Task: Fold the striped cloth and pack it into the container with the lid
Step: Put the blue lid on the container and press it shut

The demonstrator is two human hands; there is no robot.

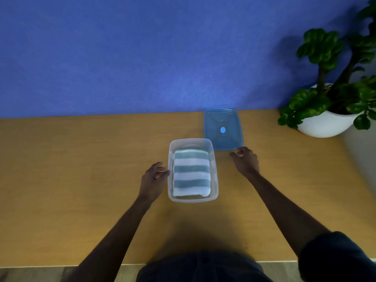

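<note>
The striped cloth, teal and white, lies folded flat inside the clear plastic container at the middle of the table. Its blue lid rests flat on the table just behind and to the right of the container, off it. My left hand is open beside the container's left wall, fingertips touching or nearly touching the rim. My right hand hovers open to the right of the container, just in front of the lid's near edge, holding nothing.
A leafy plant in a white round pot stands at the back right of the wooden table. A blue wall runs behind the table. The table's front edge is close to my body.
</note>
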